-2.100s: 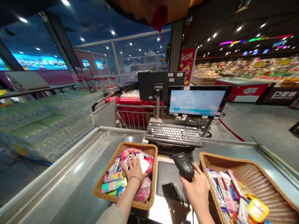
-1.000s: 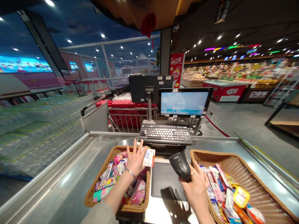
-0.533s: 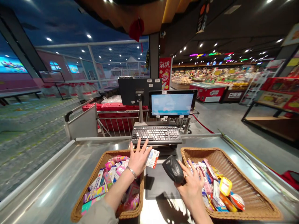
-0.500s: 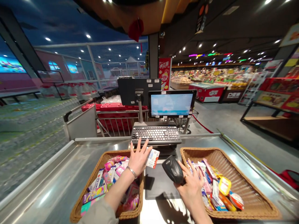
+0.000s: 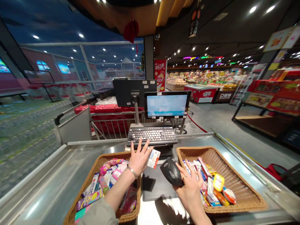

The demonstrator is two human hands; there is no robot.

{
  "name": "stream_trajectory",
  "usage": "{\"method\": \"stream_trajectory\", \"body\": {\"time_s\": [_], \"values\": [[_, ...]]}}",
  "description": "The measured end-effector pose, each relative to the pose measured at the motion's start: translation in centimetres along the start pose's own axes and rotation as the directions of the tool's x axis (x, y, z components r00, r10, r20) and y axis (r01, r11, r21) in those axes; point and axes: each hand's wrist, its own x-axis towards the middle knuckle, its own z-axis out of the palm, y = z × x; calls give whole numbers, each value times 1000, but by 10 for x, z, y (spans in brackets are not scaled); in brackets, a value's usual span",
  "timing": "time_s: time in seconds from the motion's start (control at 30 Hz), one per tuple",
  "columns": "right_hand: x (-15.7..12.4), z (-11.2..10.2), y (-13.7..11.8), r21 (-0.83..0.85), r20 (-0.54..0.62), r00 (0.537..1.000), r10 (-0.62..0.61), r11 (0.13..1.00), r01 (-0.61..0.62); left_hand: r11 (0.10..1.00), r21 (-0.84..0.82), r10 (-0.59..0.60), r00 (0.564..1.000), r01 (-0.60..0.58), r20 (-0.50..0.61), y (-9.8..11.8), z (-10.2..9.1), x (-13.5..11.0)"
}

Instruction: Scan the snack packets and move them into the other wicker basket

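My left hand [image 5: 138, 161] grips a small white-and-red snack pack [image 5: 153, 158] at the thumb side. Its other fingers stretch forward just in front of the keyboard [image 5: 152, 135]. A black handheld barcode scanner [image 5: 171, 172] is in my right hand [image 5: 188, 186], its head tilted toward the pack, with a gap between them. The scanner's handle is mostly hidden by my fingers. Under my left forearm stands a wicker basket [image 5: 81, 190] of colourful wrapped sweets [image 5: 105, 175]. A second wicker basket [image 5: 243, 178], right of the scanner, has more packaged snacks [image 5: 217, 187] at its left side.
Behind the keyboard stands a lit monitor [image 5: 166, 105], with a dark second screen [image 5: 127, 93] facing away. The metal counter [image 5: 53, 175] has raised edges. Beyond it are a shopping trolley [image 5: 107, 123] and a shelf [image 5: 264, 120] to the right.
The view has turned slightly right, so the baskets, keyboard and monitor appear farther left. Both hands keep nearly the same place in the picture, still holding the pack and the scanner.
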Motion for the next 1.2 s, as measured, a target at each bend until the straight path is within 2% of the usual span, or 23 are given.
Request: {"method": "stream_trajectory", "body": {"time_s": [0.2, 0.8, 1.2], "values": [[-4, 5, 10, -68, -17, 995, -101, 993, 100, 1000, -6, -1, 1000, 1, 12, 1, -1, 2], [-8, 1, 21, -41, -29, 994, -101, 994, 100, 1000, -15, 11, 1000, -11, 0, 7, -10, 10], [-9, -17, 29, -26, -188, 974, 125, 991, -132, 994, -55, 90, 995, -91, -31, 28, -6, 34]]}}
